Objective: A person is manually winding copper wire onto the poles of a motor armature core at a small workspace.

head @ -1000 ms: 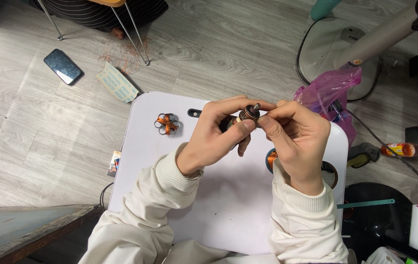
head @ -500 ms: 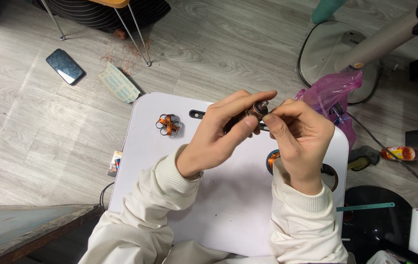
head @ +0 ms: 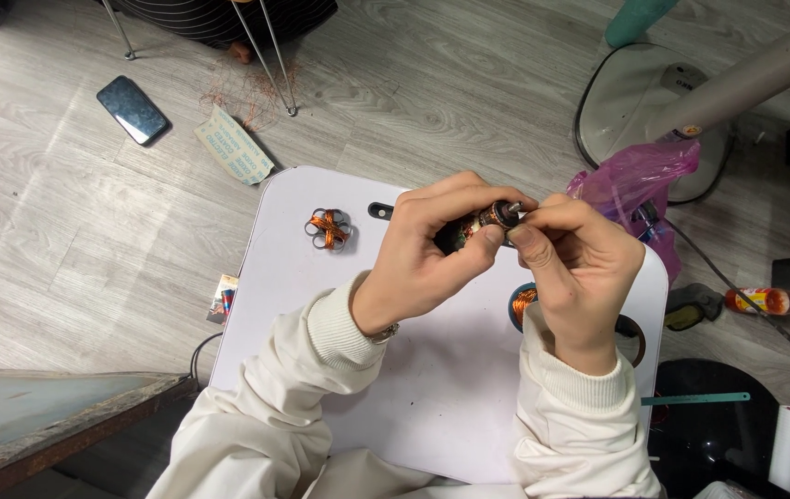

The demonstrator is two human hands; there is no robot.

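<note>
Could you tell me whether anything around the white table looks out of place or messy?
Yes, on the floor beyond the white table: a dark phone lies face up, a paper packet sits askew beside it, and loose copper wire strands are scattered around the chair legs. On the table, a small copper-wound part lies alone.

Small motor rotor [head: 480, 222], dark core with copper windings, lying roughly horizontal above the white table [head: 321, 305]; I've got it pinched between both hands, metal shaft end pointing right.
</note>
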